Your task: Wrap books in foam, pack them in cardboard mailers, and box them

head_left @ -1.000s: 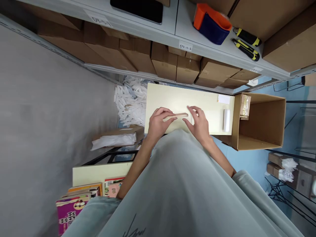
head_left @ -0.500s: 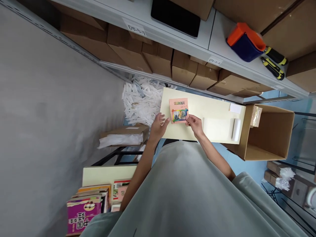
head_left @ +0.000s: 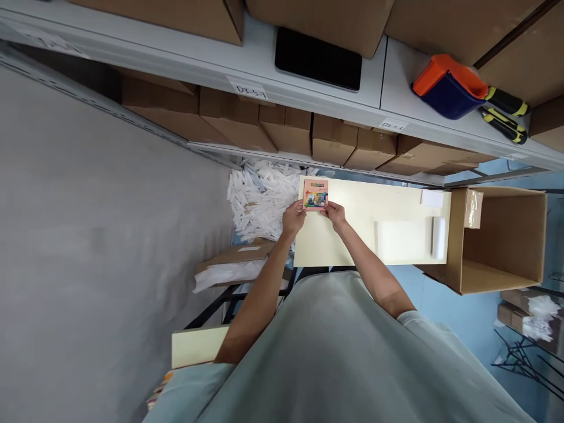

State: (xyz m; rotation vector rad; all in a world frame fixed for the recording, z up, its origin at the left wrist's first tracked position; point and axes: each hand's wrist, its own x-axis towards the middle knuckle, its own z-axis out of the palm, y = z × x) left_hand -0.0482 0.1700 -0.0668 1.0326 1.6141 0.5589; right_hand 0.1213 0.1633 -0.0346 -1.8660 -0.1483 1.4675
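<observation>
A small pink booklet (head_left: 316,195) was held by both hands at the left end of the pale tabletop (head_left: 328,242), its illustrated cover turned up towards the camera. Its lower left edge was pinched by the left hand (head_left: 294,218), which was mostly closed, thumb and fingers drawn together. The lower right corner was gripped in much the same way by the right hand (head_left: 337,215), only a narrow opening being left for the thin booklet. With the grip kept to the lower edges, most of the cover was left uncovered, and the booklet was seemingly steadied and kept level by the pair of holds. Whether its underside was touching the tabletop could not be made out from above.

Towards the right end, a white sheet (head_left: 399,242) was laid flat beside a white roll (head_left: 438,238), with a white label (head_left: 432,198) set near the far edge; by this placing, the middle was left as working room. An open cardboard box (head_left: 504,241) was stood just beyond that end, within easy reach, with a small taped package (head_left: 473,209) at its near side. Shredded white paper (head_left: 259,200) was heaped beyond the left end.
</observation>
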